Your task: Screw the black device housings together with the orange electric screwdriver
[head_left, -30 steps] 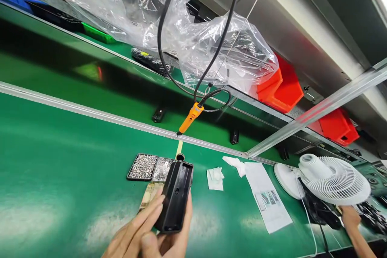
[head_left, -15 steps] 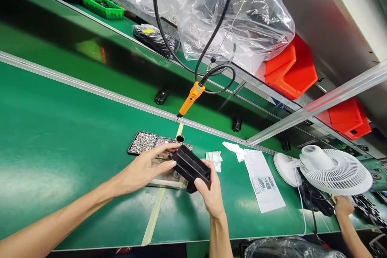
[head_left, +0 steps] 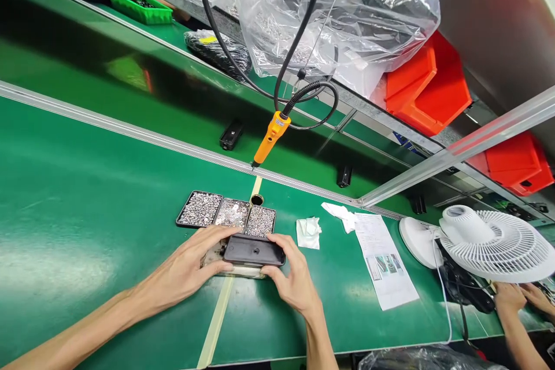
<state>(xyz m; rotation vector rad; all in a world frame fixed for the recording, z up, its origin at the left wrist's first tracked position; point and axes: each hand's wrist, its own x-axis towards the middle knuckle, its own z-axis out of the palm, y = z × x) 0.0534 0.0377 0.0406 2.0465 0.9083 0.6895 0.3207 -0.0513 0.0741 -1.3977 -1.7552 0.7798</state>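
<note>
Head view: left hand point(head_left: 187, 263), right hand point(head_left: 298, 282), fingers gripping black casing point(head_left: 247, 250) by edges; green bench point(head_left: 130, 225) spreads leftward (trays point(head_left: 193, 225) just beyond).

Hands point(head_left: 184, 266) could pass left over bench point(head_left: 130, 208); trays point(head_left: 191, 225) obstruct ahead.

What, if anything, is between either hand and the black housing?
Nothing visible. The left hand and right hand grip opposite ends of the black housing. The orange driver hangs farther back, clear of both.
</note>
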